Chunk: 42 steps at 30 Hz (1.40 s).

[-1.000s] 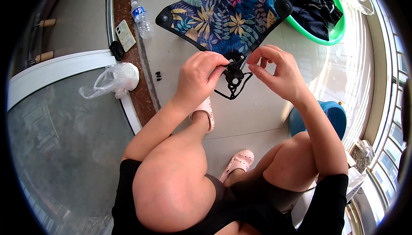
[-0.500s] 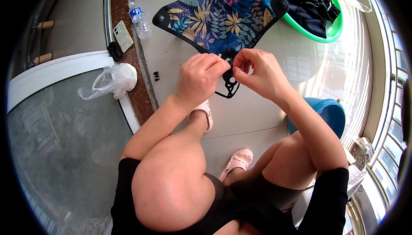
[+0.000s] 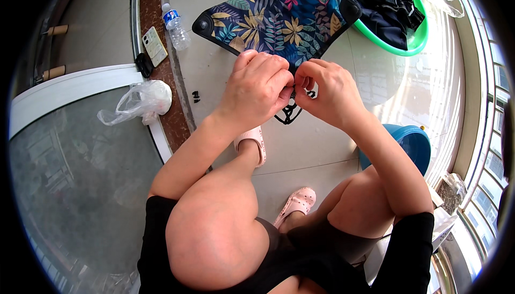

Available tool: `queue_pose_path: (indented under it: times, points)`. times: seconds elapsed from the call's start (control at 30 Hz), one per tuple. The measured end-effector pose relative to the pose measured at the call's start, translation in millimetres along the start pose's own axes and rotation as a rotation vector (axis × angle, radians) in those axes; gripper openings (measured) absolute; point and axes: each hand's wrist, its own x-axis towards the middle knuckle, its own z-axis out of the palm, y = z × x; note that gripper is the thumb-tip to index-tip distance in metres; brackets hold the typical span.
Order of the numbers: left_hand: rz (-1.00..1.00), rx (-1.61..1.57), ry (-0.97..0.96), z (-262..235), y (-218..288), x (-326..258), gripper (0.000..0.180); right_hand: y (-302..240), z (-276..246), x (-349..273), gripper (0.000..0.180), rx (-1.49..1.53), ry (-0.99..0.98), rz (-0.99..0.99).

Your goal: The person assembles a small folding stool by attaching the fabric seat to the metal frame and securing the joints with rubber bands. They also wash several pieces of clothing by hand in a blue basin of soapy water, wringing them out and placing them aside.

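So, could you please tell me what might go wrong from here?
The left hand and right hand cover much of the black looped piece below the leaf-patterned fabric, so a misplaced finger or loop could go unseen.

The small black pieces lie loose on the floor and might get kicked or lost.

The blue basin appears close to the right knee, which could bump it.

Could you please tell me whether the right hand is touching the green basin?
Apart: in the head view, floor shows between the right hand and the green basin.
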Motion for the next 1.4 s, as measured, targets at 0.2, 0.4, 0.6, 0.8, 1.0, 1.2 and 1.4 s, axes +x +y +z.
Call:
queue_pose_path:
  times: [0.2, 0.4, 0.6, 0.8, 1.0, 1.2, 1.4]
  points:
    - [-0.144, -0.046, 0.024, 8, -1, -7, 0.021, 6, 0, 3, 0.015, 0.336, -0.082, 0.253]
    - [-0.607, -0.656, -0.032, 13, 4, -14, 0.017, 15, 2, 5, 0.017, 0.655, -0.187, 0.532]
    - [-0.581, -0.722, -0.032, 15, 0, -19, 0.011, 23, 4, 3, 0.018, 0.633, -0.220, 0.523]
    - [-0.064, 0.061, -0.019, 6, 6, -4, 0.016, 5, -4, 7, 0.020, 0.282, -0.180, 0.290]
    - [-0.537, -0.580, 0.060, 9, -6, -16, 0.012, 22, -6, 9, 0.019, 0.484, -0.112, 0.510]
    - [-0.790, -1.162, -0.008, 6, -17, -25, 0.011, 40, 2, 2, 0.013, 0.718, -0.064, 0.390]
    - [-0.858, -1.650, 0.099, 3, -18, -24, 0.011, 30, -4, 7, 0.008, 1.037, -0.076, 0.550]
